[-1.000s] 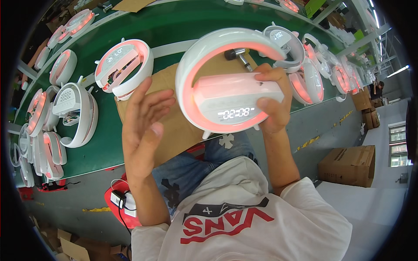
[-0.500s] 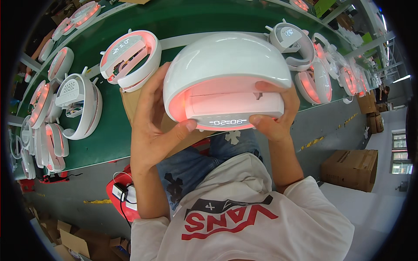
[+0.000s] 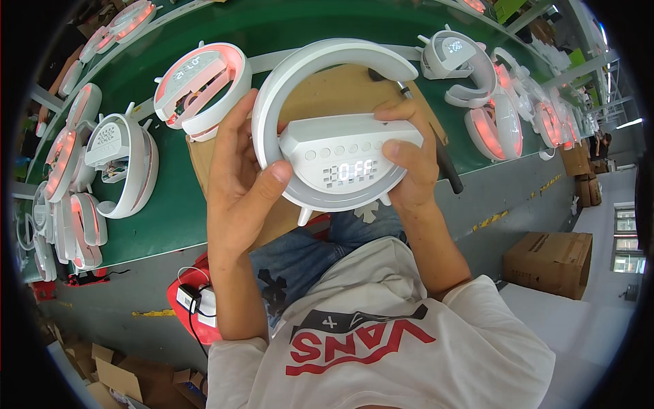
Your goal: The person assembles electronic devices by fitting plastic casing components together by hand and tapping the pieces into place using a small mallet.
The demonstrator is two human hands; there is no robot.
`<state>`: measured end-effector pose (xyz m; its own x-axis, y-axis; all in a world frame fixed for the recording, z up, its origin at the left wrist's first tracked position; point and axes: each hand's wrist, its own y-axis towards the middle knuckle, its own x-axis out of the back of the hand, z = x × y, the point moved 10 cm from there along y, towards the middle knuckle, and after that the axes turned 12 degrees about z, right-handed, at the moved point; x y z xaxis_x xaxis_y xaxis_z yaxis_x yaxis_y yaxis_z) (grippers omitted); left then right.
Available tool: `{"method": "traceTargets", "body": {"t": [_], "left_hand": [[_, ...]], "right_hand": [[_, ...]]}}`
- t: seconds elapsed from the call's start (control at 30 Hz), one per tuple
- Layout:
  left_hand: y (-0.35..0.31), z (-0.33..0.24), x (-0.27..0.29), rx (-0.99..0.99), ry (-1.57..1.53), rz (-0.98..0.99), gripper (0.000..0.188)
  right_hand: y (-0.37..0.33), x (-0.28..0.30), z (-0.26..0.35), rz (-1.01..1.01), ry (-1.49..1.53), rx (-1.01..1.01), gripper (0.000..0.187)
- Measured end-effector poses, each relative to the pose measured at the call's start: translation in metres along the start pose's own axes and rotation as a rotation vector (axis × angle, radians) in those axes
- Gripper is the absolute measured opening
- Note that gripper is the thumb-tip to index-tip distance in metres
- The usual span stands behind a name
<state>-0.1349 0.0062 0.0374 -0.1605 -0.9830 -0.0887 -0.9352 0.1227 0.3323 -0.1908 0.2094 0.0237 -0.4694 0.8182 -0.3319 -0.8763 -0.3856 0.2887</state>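
Observation:
Both my hands hold a white clock lamp upright above the green table, its front turned toward me. It has an open C-shaped ring, short feet, a row of round buttons and a lit white display; the ring is unlit. My left hand is closed round the ring's left side, thumb on the lower front. At the other end, my right hand grips the clock body, thumb pressed on the front beside the buttons and index finger over the top. Part of the ring's right side is hidden behind these fingers.
Brown cardboard lies on the green table behind the lamp, with a black-handled tool on its right. Similar lamps stand around: one glowing red, one to the left, one at right. A carton stands right.
The lamp has been tilted so its button front and ring opening now face me. Its red glow has gone out and the display reading has changed. My right thumb has moved up the front.

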Motion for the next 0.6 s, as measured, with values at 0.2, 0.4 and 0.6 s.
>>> {"method": "traceTargets", "body": {"t": [0.2, 0.4, 0.6], "left_hand": [[-0.004, -0.004, -0.001, 0.026, 0.024, 0.033, 0.077], [-0.002, 0.000, -0.011, 0.042, 0.001, 0.079, 0.076], [0.003, 0.001, -0.014, 0.053, 0.044, 0.082, 0.077]], "right_hand": [[0.000, 0.000, -0.005, -0.045, 0.111, -0.031, 0.035], [-0.005, 0.002, -0.006, -0.033, 0.070, -0.014, 0.035], [-0.005, 0.005, -0.001, -0.029, 0.041, 0.003, 0.037]]}}
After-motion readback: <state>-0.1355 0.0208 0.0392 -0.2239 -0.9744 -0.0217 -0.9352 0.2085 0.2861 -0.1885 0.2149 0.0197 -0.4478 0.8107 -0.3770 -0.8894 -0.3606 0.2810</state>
